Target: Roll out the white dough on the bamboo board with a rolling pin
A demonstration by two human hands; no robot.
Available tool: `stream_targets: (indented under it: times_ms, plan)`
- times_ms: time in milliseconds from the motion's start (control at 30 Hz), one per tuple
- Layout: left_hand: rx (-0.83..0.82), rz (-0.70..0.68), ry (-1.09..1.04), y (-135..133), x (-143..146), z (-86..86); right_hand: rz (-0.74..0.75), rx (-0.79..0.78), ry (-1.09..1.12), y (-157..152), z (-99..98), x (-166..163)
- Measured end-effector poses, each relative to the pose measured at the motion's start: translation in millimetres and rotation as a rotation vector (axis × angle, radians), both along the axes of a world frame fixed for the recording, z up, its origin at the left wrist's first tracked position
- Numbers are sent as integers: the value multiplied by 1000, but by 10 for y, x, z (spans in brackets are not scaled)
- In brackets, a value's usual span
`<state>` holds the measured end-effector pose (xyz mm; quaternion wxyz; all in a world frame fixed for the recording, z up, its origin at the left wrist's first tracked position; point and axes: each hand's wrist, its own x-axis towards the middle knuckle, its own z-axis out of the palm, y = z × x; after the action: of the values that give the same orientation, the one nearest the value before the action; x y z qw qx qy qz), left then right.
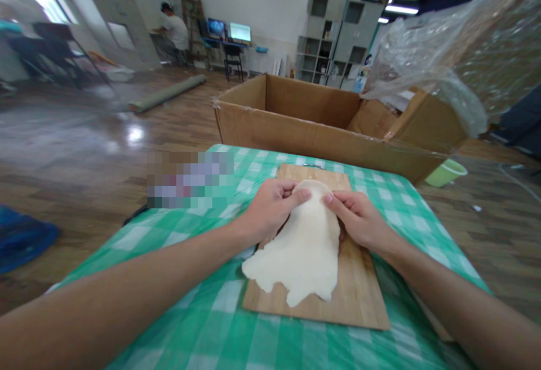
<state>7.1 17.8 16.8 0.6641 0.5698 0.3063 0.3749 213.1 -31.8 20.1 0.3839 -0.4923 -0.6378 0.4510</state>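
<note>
A thin, pale sheet of dough (pixel 306 246) with a ragged near edge hangs and lies over a wooden cutting board (pixel 359 297). My left hand (pixel 276 204) pinches the far part of the sheet from the left, thumb on top. From the right, my right hand (pixel 357 215) grips the same far part, its thumb also on top. The fingers beneath the dough are hidden. At its near left corner the dough reaches past the board's edge. A metal handle (pixel 313 166) shows at the board's far end.
The board rests on a table with a green and white checked cloth (pixel 203 302). A blurred-out item (pixel 188 181) lies at the far left. Beyond the table stands a large open cardboard box (pixel 296 128), with plastic wrap (pixel 443 49) at right. A green bin (pixel 446 173) is on the floor.
</note>
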Motion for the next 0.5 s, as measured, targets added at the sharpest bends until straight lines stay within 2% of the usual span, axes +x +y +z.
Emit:
stream_targets:
  times_ms: [200, 400, 500]
  plan:
    - [-69, -59, 32, 29, 4, 64, -142, 161, -41, 60, -19, 88]
    - [-57, -63, 71, 72, -24, -49, -55, -35, 84, 29, -26, 28]
    - [-52, -69, 65, 81, -28, -89, -62, -6, -5, 7, -24, 17]
